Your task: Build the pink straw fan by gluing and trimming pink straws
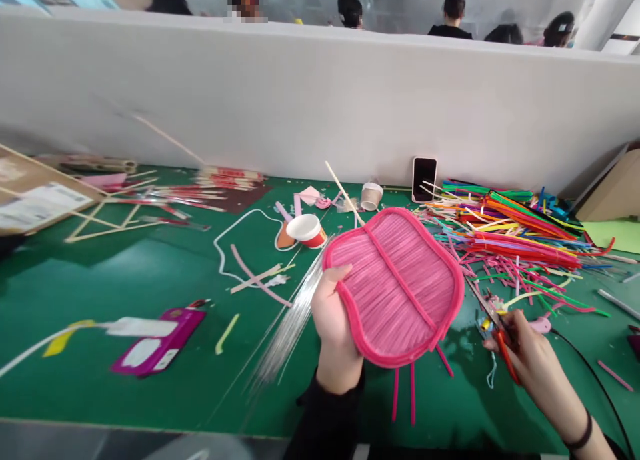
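My left hand (334, 320) is closed on the left rim of a pink woven fan-shaped piece (397, 283) made of straws, holding it up over the green table (150, 267). Loose pink straw ends hang below it. My right hand (530, 353) is closed on red-handled scissors (500, 327), low at the right, just beside the fan's lower right edge. A bundle of thin silvery wires (290, 320) lies left of my left hand.
A big heap of coloured straws (515, 237) fills the right side. A phone (424, 179) leans on the white partition (320, 93). Paper cups (307, 230), a white cable, wooden sticks, a magenta package (157, 343) and cardboard lie around. Other people sit beyond the partition.
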Demonstrator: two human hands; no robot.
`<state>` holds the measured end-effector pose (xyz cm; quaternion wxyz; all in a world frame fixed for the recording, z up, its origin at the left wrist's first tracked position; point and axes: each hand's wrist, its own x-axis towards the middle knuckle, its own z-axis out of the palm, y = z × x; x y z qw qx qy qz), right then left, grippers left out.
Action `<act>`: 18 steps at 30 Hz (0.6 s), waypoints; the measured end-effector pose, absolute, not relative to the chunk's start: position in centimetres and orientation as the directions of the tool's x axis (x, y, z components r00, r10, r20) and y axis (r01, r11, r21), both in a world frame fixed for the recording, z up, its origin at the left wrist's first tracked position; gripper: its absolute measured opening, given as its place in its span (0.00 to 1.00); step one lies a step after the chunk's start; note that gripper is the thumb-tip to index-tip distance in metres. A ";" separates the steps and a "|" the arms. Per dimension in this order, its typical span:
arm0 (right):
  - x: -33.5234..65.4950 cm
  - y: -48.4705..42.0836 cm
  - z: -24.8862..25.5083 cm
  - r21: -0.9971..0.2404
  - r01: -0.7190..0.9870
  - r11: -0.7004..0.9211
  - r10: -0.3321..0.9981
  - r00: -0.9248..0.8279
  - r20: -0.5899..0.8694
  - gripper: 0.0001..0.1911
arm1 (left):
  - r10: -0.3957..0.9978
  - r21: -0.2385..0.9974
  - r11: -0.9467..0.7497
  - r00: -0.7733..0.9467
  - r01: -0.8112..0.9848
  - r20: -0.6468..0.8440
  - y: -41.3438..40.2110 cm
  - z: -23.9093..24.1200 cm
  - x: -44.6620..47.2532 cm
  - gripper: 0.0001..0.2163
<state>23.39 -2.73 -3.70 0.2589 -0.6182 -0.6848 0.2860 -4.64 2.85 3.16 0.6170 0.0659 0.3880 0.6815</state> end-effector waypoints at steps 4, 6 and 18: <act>25.1 -2.0 -3.2 -0.857 0.516 -0.004 0.985 -0.148 -0.093 0.22 | 0.900 0.638 0.071 -0.226 -0.767 -0.372 2.8 3.2 -4.6 0.10; 25.5 -1.9 -2.5 -0.899 0.438 0.011 0.973 -0.212 -0.091 0.25 | 0.872 0.634 0.048 -0.277 -0.772 -0.403 2.9 3.3 -4.5 0.10; 22.7 0.4 1.3 -0.958 0.261 -0.122 0.710 -0.651 -0.268 0.29 | 0.855 0.713 -0.055 -0.402 -0.699 -0.328 2.0 3.2 -2.7 0.07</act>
